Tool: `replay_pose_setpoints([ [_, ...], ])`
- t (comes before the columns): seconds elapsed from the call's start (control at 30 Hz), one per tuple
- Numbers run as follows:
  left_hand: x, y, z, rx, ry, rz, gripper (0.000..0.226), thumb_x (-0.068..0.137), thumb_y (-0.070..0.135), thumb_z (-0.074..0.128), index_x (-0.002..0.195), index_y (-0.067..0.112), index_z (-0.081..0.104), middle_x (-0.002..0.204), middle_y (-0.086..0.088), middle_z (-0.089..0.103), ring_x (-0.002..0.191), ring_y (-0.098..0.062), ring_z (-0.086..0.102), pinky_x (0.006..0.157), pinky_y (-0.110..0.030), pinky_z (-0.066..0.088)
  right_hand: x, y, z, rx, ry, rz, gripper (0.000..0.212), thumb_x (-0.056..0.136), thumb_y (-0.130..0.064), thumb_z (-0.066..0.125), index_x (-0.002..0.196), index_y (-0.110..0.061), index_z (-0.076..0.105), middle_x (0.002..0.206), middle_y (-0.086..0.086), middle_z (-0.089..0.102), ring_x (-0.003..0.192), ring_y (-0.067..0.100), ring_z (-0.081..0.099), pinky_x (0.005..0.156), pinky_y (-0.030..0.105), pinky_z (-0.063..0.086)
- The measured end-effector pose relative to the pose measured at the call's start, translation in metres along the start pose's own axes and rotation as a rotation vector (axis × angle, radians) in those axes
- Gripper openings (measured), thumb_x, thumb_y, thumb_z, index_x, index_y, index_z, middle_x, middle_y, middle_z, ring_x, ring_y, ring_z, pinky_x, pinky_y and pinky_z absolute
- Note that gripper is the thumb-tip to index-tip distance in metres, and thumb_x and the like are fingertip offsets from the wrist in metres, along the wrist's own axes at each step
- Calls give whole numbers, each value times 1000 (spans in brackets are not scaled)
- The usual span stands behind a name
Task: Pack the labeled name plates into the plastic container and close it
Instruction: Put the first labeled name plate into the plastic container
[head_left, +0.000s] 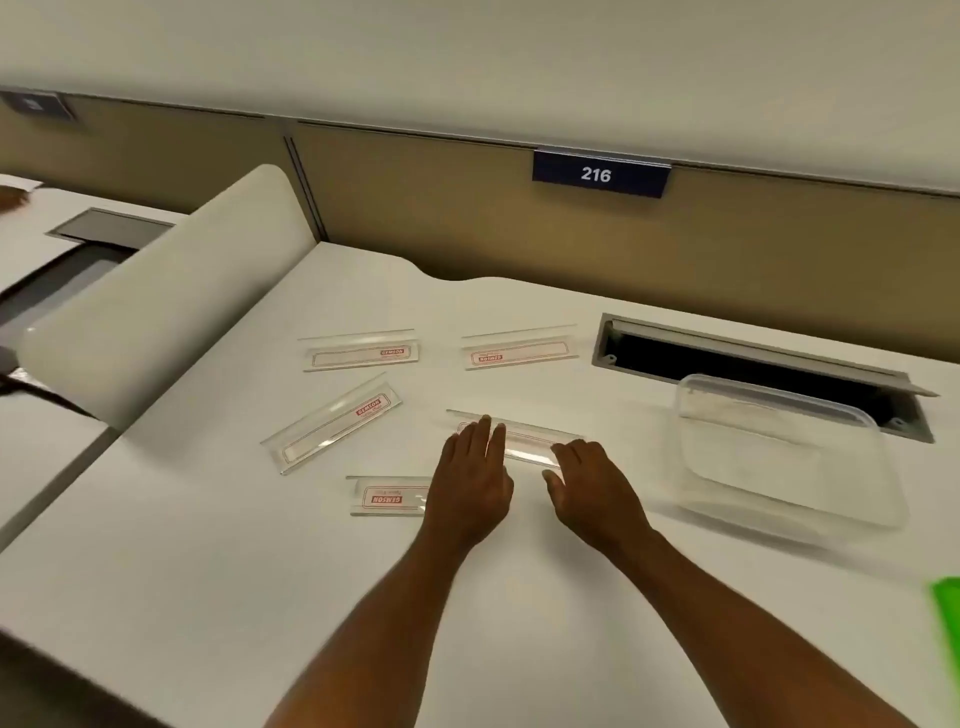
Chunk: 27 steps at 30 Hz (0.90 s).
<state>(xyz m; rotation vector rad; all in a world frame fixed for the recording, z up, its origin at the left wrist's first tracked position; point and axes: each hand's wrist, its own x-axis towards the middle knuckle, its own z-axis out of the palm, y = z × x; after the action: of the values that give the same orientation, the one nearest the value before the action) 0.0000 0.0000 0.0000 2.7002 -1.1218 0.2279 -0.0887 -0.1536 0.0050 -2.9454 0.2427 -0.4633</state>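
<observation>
Both forearms reach in from the near edge of the white desk (208, 571). Our left hand (475, 480) lies flat, fingers extended, tips resting on the left end of the centre name plate (524, 441). Our right hand (592, 486) sits loosely curled at that plate's right end, touching it; neither hand has closed around it yet, so we log both as released.

Count: 5 clear name plates with red labels, all on the desk surface. Besides the centre one:
- far-left plate (358, 352)
- far-right plate (519, 351)
- angled plate (332, 423)
- near plate (389, 496), partly hidden under our left wrist

Plastic container (784, 457) stands to the right, near the cable slot (753, 371), well apart from the plates. It looks empty. We cannot tell whether its lid is seated on it or lying elsewhere.

Progress, as we judge it: 0 of 5 packed. Pickup of plate 1 is just starting. Remaining: move all 5 into the container, then close it.

Green object (948, 618) at right edge, unidentified.
</observation>
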Motion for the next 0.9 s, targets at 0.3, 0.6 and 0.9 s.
replay_pose_setpoints([
  [0.3, -25, -29, 1, 126, -165, 49, 43, 72, 10, 62, 115, 10, 60, 98, -7, 67, 87, -27, 63, 80, -38, 51, 1, -19, 21, 19, -71, 5, 27, 85, -26, 66, 103, -6, 66, 91, 10, 67, 84, 27, 63, 63, 35, 56],
  [0.6, 2, -24, -24, 19, -29, -55, 26, 62, 10, 70, 87, 15, 67, 70, -1, 67, 61, -25, 64, 50, -29, 47, 11, -20, 20, 291, -100, 163, 26, 92, -16, 57, 114, -5, 63, 106, 11, 67, 102, 28, 61, 84, 38, 53],
  [0.9, 39, -7, -77, -636, 273, -340, 26, 83, 2, 49, 99, 19, 60, 83, 7, 71, 78, -13, 68, 69, -28, 53, 24, -12, -11, 1362, -482, 672, 22, 95, -13, 49, 110, -9, 64, 103, 10, 63, 92, 20, 61, 85, 31, 49],
])
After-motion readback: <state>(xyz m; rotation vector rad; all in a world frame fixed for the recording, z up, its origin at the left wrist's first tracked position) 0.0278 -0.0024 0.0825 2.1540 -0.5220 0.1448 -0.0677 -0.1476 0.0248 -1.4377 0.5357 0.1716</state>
